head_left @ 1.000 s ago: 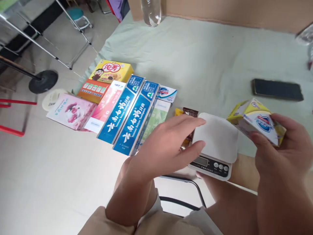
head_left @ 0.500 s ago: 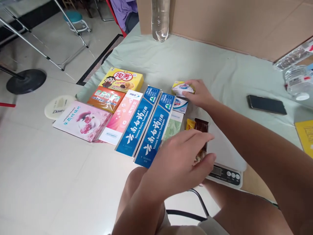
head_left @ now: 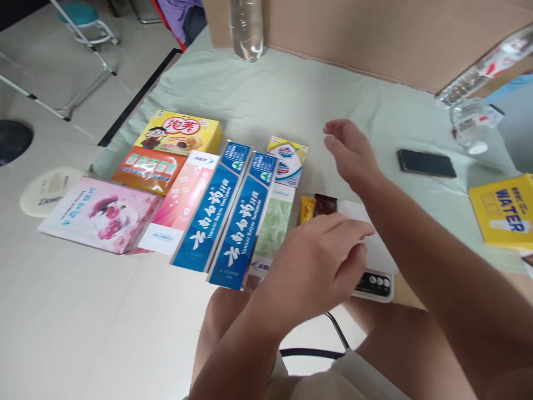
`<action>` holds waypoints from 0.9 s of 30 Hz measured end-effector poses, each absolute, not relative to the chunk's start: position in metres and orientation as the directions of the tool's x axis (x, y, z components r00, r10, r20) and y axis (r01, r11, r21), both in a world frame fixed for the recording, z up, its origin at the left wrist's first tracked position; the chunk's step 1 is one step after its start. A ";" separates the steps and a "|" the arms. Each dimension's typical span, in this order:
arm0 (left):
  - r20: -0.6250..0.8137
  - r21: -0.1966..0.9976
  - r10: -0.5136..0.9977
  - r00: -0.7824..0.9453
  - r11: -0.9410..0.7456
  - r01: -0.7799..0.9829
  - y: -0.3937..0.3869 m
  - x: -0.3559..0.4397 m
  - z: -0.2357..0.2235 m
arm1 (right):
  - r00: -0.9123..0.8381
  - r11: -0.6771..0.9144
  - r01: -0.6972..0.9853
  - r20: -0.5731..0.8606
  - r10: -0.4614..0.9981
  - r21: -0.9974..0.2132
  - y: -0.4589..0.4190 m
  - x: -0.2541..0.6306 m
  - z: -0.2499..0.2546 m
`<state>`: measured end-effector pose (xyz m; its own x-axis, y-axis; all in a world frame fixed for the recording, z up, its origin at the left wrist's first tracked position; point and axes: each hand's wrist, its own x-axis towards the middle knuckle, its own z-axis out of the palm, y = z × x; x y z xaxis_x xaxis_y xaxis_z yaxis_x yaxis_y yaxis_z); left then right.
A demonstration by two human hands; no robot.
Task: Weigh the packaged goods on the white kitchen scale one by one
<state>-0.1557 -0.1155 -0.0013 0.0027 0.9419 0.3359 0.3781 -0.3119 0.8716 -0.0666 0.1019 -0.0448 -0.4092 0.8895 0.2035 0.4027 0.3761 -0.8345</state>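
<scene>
My right hand (head_left: 350,153) is in the air over the cloth with nothing in it, its fingers loosely bent and the thumb apart. To its left lie a yellow-topped soap box (head_left: 288,149) and a white-and-blue soap box (head_left: 288,173), edge to edge. My left hand (head_left: 320,261) hovers empty above the near edge, fingers bent and thumb apart. Behind it show a yellow snack packet (head_left: 307,209) and a brown snack packet (head_left: 325,204), both partly hidden, beside a white kitchen scale (head_left: 377,250). Left of it are a green toothpaste box (head_left: 275,219) and two blue toothpaste boxes (head_left: 214,205).
Further left lie a pink box (head_left: 181,200), an orange packet (head_left: 147,169), a yellow puff box (head_left: 183,132) and a pink-and-white packet (head_left: 100,214). A phone (head_left: 427,163), a yellow box (head_left: 502,211) and bottles (head_left: 470,125) are at the right. Cardboard (head_left: 353,39) stands behind.
My right hand has let go of the yellow-topped soap box, which now lies against the other soap box, and has drawn away to the right. The view has shifted right.
</scene>
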 end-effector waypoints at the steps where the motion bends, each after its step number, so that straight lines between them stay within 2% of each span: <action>1: 0.340 0.867 0.940 0.011 -0.318 0.384 -0.114 -0.152 -0.001 | -0.331 0.364 0.320 0.256 0.908 -0.875 0.086 -0.047 -0.036; 4: 0.322 0.844 0.944 0.069 -0.319 0.432 -0.108 -0.136 0.002 | -0.049 0.290 0.038 0.288 0.956 -0.956 0.035 0.023 -0.026; 8: 0.288 0.799 0.936 0.201 -0.351 0.489 -0.093 -0.100 0.003 | 0.238 0.150 -0.026 0.140 0.961 -0.988 -0.004 0.117 -0.051; 13: 0.205 0.777 0.915 0.349 -0.369 0.510 -0.083 -0.038 0.001 | 0.433 0.007 -0.150 -0.059 0.900 -0.989 0.005 0.205 -0.079; 16: 0.101 0.780 0.939 0.329 -0.280 0.560 -0.062 0.001 0.004 | 0.530 -0.025 -0.207 -0.133 0.838 -0.978 0.022 0.234 -0.087; 19: 0.070 0.844 0.979 0.189 -0.159 0.512 0.000 0.052 0.008 | 0.592 -0.068 -0.219 -0.188 0.784 -0.973 0.038 0.242 -0.095; 21: 0.182 0.898 0.983 0.030 -0.178 0.401 0.062 0.096 0.006 | 0.616 -0.091 -0.188 -0.189 0.765 -0.978 0.047 0.242 -0.100; 22: 0.212 0.902 0.977 0.014 -0.201 0.382 0.095 0.119 0.004 | 0.628 -0.094 -0.163 -0.177 0.758 -0.982 0.050 0.242 -0.102; 24: 0.260 0.884 0.963 -0.075 -0.206 0.419 0.156 0.163 -0.002 | 0.656 -0.077 -0.079 -0.110 0.747 -0.994 0.055 0.246 -0.105; 27: 0.291 0.853 0.957 -0.001 -0.259 0.453 0.219 0.207 -0.017 | 0.670 -0.022 0.057 0.022 0.742 -0.998 0.061 0.257 -0.108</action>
